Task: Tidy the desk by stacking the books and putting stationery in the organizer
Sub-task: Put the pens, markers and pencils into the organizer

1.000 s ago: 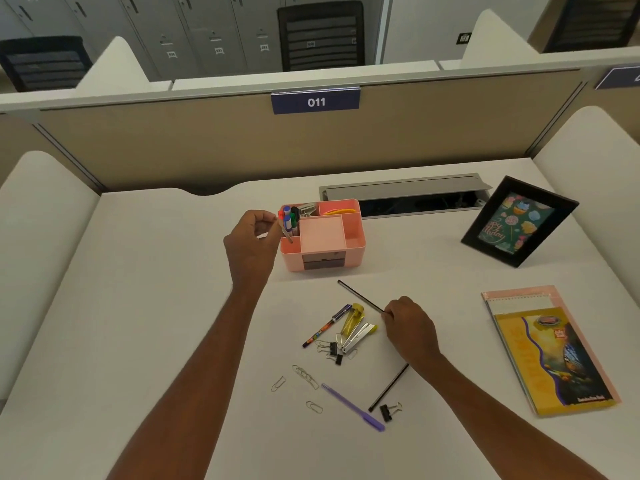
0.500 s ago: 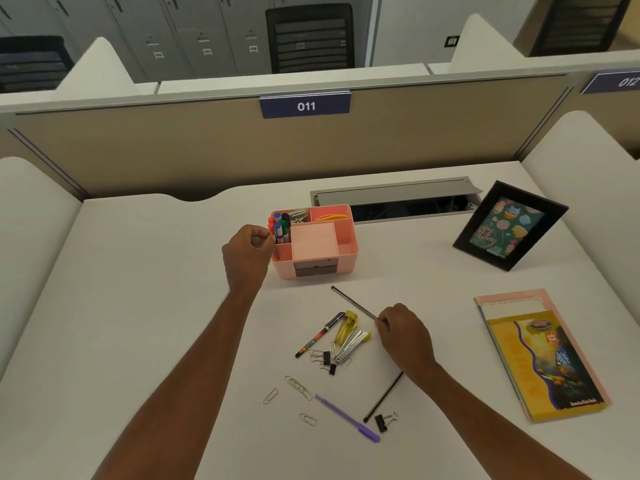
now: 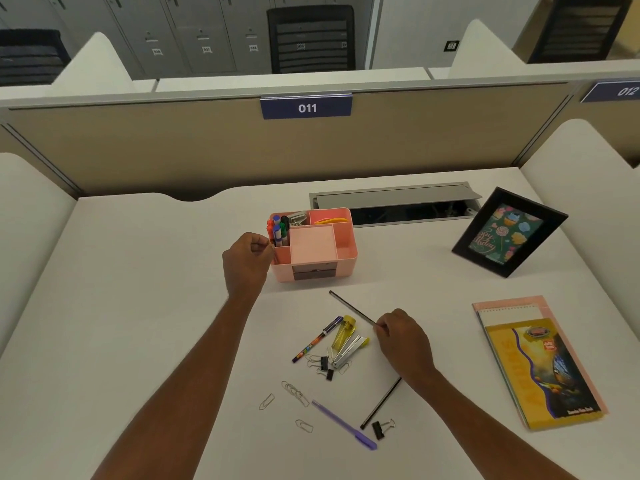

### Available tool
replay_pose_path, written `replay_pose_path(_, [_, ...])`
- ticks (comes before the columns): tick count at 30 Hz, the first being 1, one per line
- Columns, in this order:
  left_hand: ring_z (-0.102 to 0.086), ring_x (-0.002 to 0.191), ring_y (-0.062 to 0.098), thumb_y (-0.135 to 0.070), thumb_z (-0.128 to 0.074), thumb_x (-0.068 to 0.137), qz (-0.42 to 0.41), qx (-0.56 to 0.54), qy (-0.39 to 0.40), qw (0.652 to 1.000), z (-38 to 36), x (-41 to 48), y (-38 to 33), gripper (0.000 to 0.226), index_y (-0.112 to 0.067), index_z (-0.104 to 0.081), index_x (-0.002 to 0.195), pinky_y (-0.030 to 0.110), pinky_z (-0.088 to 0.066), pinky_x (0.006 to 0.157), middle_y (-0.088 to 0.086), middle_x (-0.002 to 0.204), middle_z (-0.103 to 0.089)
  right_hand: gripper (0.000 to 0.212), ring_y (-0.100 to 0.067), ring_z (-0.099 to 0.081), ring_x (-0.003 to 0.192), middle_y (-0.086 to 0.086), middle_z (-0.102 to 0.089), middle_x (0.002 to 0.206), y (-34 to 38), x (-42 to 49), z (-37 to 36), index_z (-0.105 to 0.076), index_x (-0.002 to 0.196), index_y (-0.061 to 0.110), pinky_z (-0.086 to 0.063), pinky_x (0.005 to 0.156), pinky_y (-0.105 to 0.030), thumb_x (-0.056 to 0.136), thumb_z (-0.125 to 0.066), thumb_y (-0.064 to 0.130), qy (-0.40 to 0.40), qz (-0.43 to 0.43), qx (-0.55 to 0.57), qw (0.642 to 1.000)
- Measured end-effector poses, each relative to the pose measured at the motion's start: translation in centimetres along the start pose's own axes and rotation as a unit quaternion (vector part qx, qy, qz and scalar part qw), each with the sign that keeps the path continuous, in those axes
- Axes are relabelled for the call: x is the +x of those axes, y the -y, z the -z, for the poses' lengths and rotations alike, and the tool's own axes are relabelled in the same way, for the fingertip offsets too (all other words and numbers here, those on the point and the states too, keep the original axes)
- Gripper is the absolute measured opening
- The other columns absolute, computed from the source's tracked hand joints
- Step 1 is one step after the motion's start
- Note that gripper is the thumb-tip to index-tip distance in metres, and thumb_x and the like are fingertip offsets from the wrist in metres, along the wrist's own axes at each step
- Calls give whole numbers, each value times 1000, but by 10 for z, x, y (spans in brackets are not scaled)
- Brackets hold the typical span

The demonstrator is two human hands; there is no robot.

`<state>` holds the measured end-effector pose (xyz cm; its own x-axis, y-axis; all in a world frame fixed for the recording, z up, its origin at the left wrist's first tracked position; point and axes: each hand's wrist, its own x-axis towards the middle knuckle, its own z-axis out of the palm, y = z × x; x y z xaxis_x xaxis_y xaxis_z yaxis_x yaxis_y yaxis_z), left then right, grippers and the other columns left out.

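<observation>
Between the right hand's (image 3: pixel 405 344) fingers (image 3: pixel 382 323) sits one black pencil (image 3: pixel 349 306).

White desk (image 3: pixel 138 306): pink organizer (image 3: pixel 346 263), books (image 3: pixel 540 362), frame (image 3: pixel 509 233), pens (image 3: pixel 343 424), clips (image 3: pixel 296 393).

Both arms are bare skin from the lower edge of view to the fingertips. The left forearm (image 3: pixel 180 386), near-left of the pink organizer (image 3: pixel 346 270), looks long and lean, narrowing to a slim wrist at the left hand (image 3: pixel 246 259). The right forearm (image 3: pixel 485 420), near-right of the organizer, is equally bare, and the right hand (image 3: pixel 405 344) shows a rounded back and a ridge of knuckles
</observation>
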<state>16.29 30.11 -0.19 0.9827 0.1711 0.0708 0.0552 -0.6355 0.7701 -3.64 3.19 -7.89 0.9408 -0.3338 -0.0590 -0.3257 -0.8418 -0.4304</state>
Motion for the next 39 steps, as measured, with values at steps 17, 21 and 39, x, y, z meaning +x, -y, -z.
replay_pose_path(17, [-67,89,12,-29,-75,96,17,0,14,1000,3,0,2,21,-14,-73,111,23,-53,81,4,110,-78,10,2,-70,78,19,-74,78,32,7,74,-81,88,19,-47,70,-4,88,-78,9,-47,-5,187,981])
replay_pose_path(21, [-69,96,12,-30,-77,94,31,-12,7,999,7,-8,-1,30,-12,-74,118,14,-47,74,4,117,-77,12,-2,-72,83,15,-77,90,57,17,96,-81,98,19,-54,79,-11,90,-79,11,-55,11,245,968])
replay_pose_path(39, [-73,94,0,-29,-80,89,-234,-139,41,961,49,-54,-66,34,-16,-78,119,12,-56,87,-5,109,-77,17,-3,-67,91,1,-76,104,199,78,120,-77,110,11,-53,83,-8,94,-74,7,-87,256,231,934])
